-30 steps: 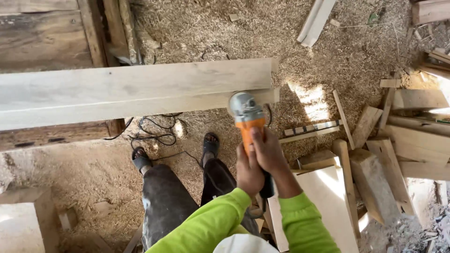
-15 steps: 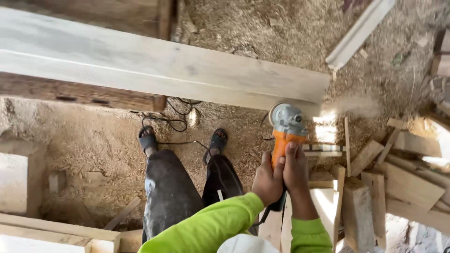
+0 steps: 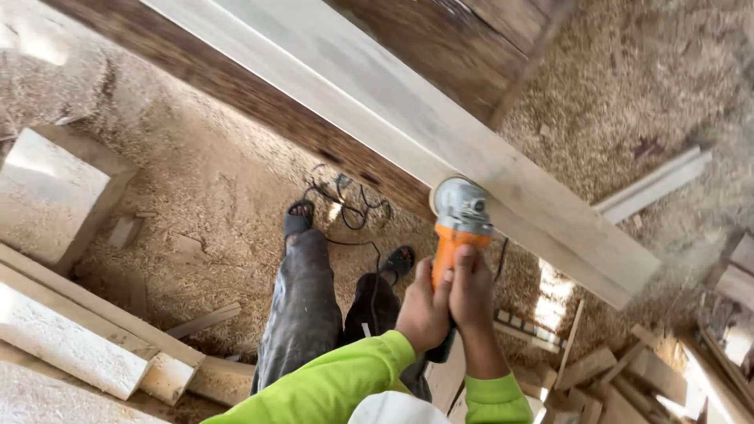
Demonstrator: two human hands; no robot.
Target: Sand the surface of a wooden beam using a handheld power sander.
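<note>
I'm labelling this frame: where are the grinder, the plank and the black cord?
grinder (image 3: 459, 210), head view, grey gear head.
plank (image 3: 440, 126), head view, pale top face.
black cord (image 3: 349, 206), head view, coiled loops on the sawdust.

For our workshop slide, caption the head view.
Both hands, left hand and right hand, grip an orange angle grinder against a pale plank.

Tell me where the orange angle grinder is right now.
In the head view, the orange angle grinder sits centre-right, held by both the left hand and right hand, its grey head against the near edge of the long pale plank.
</note>
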